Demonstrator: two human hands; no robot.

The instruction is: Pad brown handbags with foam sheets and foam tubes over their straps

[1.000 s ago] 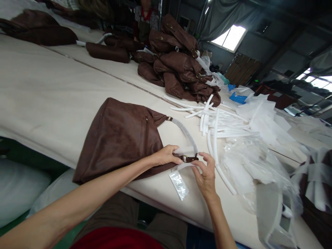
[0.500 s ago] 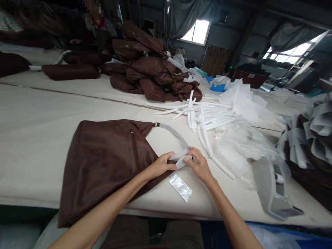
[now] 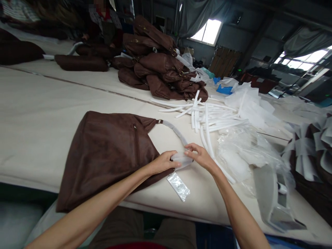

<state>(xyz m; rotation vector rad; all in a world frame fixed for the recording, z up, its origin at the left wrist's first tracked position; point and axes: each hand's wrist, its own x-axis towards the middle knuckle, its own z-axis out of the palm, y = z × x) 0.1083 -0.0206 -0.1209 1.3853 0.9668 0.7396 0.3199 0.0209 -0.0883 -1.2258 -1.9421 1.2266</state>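
A brown leather bag (image 3: 109, 152) lies flat on the cream table (image 3: 38, 114), its strap (image 3: 175, 130) wrapped in white foam and arching to the right. My left hand (image 3: 162, 163) is closed on the white wrap (image 3: 183, 159) at the strap's near end, by the bag's corner. My right hand (image 3: 199, 156) pinches the same wrap from the right, fingers together. A small clear packet (image 3: 178, 186) lies on the table just below both hands.
A heap of brown bags (image 3: 160, 69) sits at the back, with white foam tubes (image 3: 207, 117) and crumpled clear plastic (image 3: 241, 152) to the right. A grey tape dispenser (image 3: 272, 197) stands near the right front. Wrapped bags (image 3: 311, 152) pile far right. Another person (image 3: 103, 24) works behind.
The white wrap now covers the strap's buckle, which showed bare a second ago. My right hand has closed in onto the wrap. The view has shifted.
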